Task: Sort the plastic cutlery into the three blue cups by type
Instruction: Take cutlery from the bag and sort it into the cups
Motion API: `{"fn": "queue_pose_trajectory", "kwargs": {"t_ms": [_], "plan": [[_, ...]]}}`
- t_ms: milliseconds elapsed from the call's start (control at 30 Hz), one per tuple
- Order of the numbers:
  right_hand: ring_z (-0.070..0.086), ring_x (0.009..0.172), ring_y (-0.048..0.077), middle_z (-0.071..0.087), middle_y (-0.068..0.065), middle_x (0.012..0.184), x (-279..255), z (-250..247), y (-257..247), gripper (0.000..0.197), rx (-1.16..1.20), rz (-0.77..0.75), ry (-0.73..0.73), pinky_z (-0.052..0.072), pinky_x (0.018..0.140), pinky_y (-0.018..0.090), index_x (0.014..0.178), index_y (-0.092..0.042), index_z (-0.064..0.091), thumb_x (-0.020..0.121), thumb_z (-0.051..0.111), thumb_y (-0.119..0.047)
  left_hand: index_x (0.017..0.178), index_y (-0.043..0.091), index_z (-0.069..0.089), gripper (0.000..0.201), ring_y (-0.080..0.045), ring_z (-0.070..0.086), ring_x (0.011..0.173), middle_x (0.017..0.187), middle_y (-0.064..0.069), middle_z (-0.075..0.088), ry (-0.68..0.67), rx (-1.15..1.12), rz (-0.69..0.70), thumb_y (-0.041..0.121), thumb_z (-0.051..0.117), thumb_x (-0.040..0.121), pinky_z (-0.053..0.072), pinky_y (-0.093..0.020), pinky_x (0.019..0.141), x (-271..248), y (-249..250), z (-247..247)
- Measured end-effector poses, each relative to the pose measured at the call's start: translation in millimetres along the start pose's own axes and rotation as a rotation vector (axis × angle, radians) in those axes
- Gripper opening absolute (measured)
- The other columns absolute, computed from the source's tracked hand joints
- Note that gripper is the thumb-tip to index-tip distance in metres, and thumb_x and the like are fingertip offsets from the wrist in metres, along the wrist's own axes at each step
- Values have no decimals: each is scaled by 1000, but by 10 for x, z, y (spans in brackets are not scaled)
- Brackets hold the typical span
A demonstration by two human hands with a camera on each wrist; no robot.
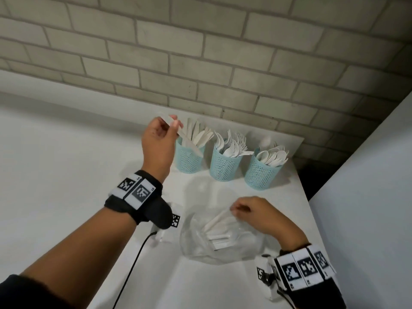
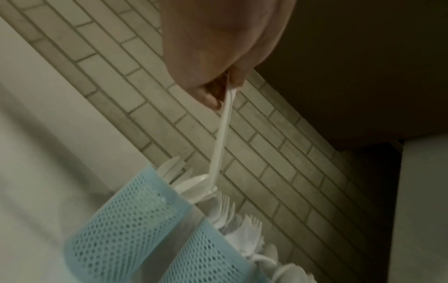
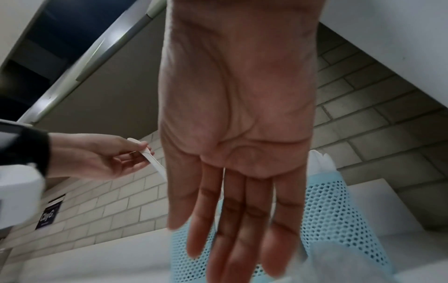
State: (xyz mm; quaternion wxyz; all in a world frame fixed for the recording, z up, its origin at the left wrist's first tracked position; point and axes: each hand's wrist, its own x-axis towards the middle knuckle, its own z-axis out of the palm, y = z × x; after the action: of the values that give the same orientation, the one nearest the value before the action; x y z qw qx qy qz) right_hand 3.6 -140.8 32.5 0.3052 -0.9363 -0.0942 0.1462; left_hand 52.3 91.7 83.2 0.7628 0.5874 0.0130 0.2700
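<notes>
3 blue cups in a row on the white table (image 1: 223, 286): left cup (image 1: 189, 160) has knives (image 1: 200, 134), middle cup (image 1: 224, 167) forks (image 1: 236, 143), right cup (image 1: 260, 172) spoons (image 1: 273, 156). Left hand (image 1: 159, 141) pinches 1 knife (image 1: 191, 144), lower end at the left cup's mouth. Right hand (image 1: 252, 214), fingers straight, gripping nothing, over 1 clear bag (image 1: 196, 246) of unsorted pieces (image 1: 217, 239); count unclear.

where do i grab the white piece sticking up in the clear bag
Probably best to pinch its raised upper end, beside the right hand, coming from above and the right. The white piece leans up in the clear bag, so that end stands free; its lower end is buried among other pieces lying flat. Its type is hidden.
</notes>
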Motion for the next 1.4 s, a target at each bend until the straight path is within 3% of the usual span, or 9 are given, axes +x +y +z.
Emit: {"fn": "queue_pose_trajectory", "kwargs": {"t_ms": [167,400,567,733,867,967,1033,1200,1400], "plan": [[60,102,8,64,-5,108,-179,166,82,27,-94,128,-174,46,93,21,112,-21,64,87,61,-31,95,11,63,10,5,60,68,79,4,63,133,-19,81,5,58,90,49,-17,71,300,-35,17],[48,123,6,51,-9,134,-229,325,123,47,-99,147,-174,34,100,15,133,-23,49,89,59,-34,89,6,69,7,7,61,68,75,12,68,37,119,30,5,63,86,49,-20,75,516,-318,94],[47,122,6,48,-9,137,-261,365,173,51,-57,165,-190,34,96,13,136,-26,46,88,62,-31,96,8,73,19,-15,64,84,91,-4,72,-58,548,-44,22,67,85,51,-29,85,528,-555,123],[45,126,8,47,-7,140,-265,346,199,52,-87,165,-197,32,98,13,138,-23,44,89,61,-25,74,24,67,19,-25,61,98,86,-1,67,-140,994,-121,36,60,87,41,-38,94,475,-663,149],[45,127,10,47,-5,140,-269,347,207,52,-86,159,-172,32,100,14,138,-22,44,89,61,-22,124,23,57,44,-27,47,119,123,-3,60,-116,1044,-26,34,66,82,34,-41,96,405,-601,176],[45,127,11,47,-3,141,-278,356,205,53,-83,159,-155,31,101,14,139,-20,43,89,62,-20,127,19,49,56,-25,40,118,126,-7,46,-47,933,191,29,70,77,33,-37,96,105,-446,287],[47,126,11,49,-1,139,-277,354,199,50,-88,147,-112,32,101,15,137,-18,46,89,61,-18,115,13,56,37,-21,49,106,114,-5,53,-211,825,257,24,66,81,41,-33,93,-170,-383,382],[50,122,15,58,0,130,-286,284,228,36,-193,122,194,39,101,24,128,-17,55,92,53,-17,113,3,62,39,-25,57,107,118,-11,62,-1087,1227,-192,34,53,92,43,-29,90,-794,-482,498],[43,120,24,53,6,127,-317,201,307,31,-269,298,326,43,94,31,125,-21,56,95,48,-23,123,5,50,56,-28,52,113,127,-13,52,-1210,1408,-291,47,57,86,42,-29,86,-1147,-668,440]]}}
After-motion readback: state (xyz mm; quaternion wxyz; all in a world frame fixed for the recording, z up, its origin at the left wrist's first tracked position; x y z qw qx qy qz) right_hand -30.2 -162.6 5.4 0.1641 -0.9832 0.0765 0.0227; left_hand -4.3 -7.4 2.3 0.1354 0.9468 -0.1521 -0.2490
